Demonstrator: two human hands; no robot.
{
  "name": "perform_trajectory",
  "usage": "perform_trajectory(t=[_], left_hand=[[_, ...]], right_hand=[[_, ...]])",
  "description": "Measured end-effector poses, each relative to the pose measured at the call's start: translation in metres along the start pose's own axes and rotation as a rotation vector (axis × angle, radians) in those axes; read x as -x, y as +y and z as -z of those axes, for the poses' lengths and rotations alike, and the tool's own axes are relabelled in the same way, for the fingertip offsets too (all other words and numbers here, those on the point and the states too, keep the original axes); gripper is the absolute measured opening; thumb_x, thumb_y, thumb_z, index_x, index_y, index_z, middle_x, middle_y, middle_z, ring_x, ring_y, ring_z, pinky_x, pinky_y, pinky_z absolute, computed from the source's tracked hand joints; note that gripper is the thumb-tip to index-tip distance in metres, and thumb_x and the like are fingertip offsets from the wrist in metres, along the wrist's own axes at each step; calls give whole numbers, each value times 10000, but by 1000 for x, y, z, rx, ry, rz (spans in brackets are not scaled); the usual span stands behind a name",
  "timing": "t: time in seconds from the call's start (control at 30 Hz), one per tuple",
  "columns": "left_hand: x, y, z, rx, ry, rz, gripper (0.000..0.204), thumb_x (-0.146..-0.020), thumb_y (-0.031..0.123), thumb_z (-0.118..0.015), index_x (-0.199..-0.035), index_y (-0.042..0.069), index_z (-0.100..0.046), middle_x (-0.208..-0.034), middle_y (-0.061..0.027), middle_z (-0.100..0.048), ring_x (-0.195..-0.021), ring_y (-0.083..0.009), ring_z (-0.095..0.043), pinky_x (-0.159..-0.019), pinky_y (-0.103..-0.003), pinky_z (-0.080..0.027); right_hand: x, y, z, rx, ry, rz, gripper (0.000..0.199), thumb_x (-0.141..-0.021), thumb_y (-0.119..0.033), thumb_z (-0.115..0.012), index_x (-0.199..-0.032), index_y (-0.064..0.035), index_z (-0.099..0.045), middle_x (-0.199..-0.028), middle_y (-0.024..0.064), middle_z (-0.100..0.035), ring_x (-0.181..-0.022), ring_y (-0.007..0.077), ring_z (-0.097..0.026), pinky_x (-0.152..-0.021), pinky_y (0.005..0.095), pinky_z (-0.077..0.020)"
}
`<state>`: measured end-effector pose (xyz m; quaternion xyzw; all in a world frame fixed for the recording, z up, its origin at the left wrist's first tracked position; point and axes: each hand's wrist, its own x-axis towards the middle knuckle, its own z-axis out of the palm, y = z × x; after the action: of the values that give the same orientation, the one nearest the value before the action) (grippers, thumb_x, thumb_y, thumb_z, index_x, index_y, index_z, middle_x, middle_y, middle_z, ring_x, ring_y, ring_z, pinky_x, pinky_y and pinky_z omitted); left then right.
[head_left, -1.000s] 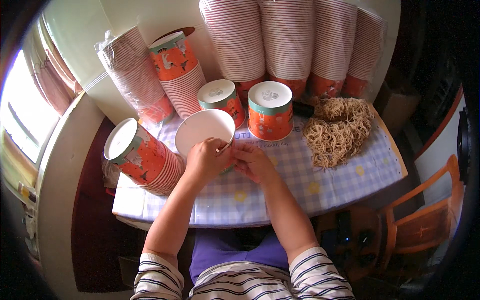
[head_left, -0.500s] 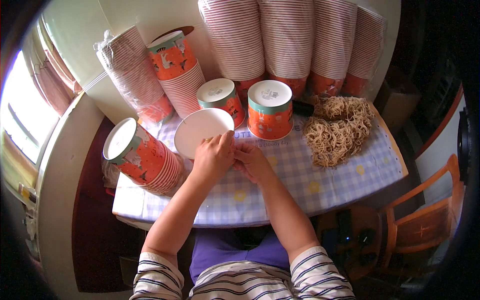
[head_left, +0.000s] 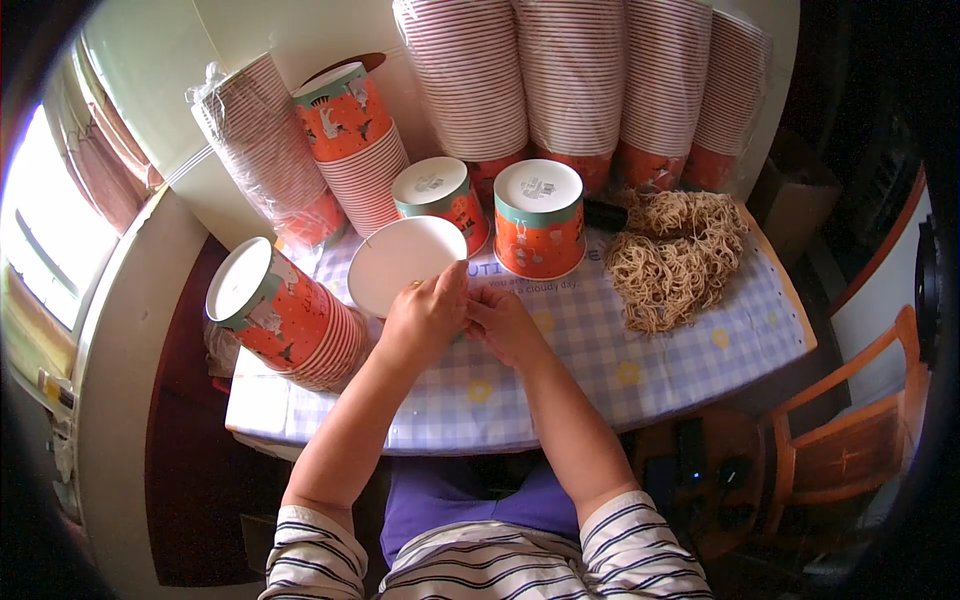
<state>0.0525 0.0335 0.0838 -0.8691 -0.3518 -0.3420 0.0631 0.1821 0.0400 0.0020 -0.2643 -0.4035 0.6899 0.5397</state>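
A paper tub [head_left: 405, 262] is tilted in front of me, its wide white inside showing. My left hand [head_left: 425, 315] is closed on its near right edge, thumb side toward the rim. Against that same edge, my right hand [head_left: 498, 322] is pinched; what lies between its fingers is too small to make out. Just beyond stand two upturned orange paper tubs with green bands: one [head_left: 540, 225] on the right, and another [head_left: 470, 212] partly behind the tilted tub. A leaning stack of orange tubs [head_left: 290, 320] is left of my left hand.
A heap of looped beige cords [head_left: 675, 265] lies at the right, beside a small black object [head_left: 605, 216]. Tall stacks of tubs [head_left: 470, 85] line the back, several in clear plastic, with a bagged stack [head_left: 262, 140] and an unbagged one [head_left: 362, 170] at left. A wooden chair [head_left: 850, 450] stands right of the checked tablecloth [head_left: 650, 400].
My left hand has shifted very slightly at the tub's edge, and its fingers are drawn a little closer together. The tub and my right hand stay nearly in place.
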Motion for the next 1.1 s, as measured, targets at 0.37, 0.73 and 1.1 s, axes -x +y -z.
perform_trajectory(t=[0.37,0.73,1.1], left_hand=[[3,-6,2,114,-6,102,339,-759,76,-596,-1093,37,-550,-875,-181,-628,-753,-377,-618,-637,-438,-506],[2,-3,-8,44,63,120,218,-798,100,-583,-1008,42,-585,-825,-174,-622,-720,-350,-617,-617,-421,-497],[5,-6,-8,30,97,104,252,-781,86,-591,-1028,40,-579,-821,-170,-628,-705,-346,-618,-619,-413,-499]], right_hand=[[-2,3,2,41,43,10,110,-863,-186,-606,-886,-79,-618,-754,-15,-591,-592,52,-496,-527,181,-388],[-1,5,3,31,19,1,162,-837,-213,-631,-904,-65,-625,-781,-14,-601,-635,63,-502,-554,209,-404],[-1,3,-1,9,-5,-31,135,-834,-187,-612,-918,-82,-618,-786,-27,-587,-637,48,-494,-555,187,-387]])
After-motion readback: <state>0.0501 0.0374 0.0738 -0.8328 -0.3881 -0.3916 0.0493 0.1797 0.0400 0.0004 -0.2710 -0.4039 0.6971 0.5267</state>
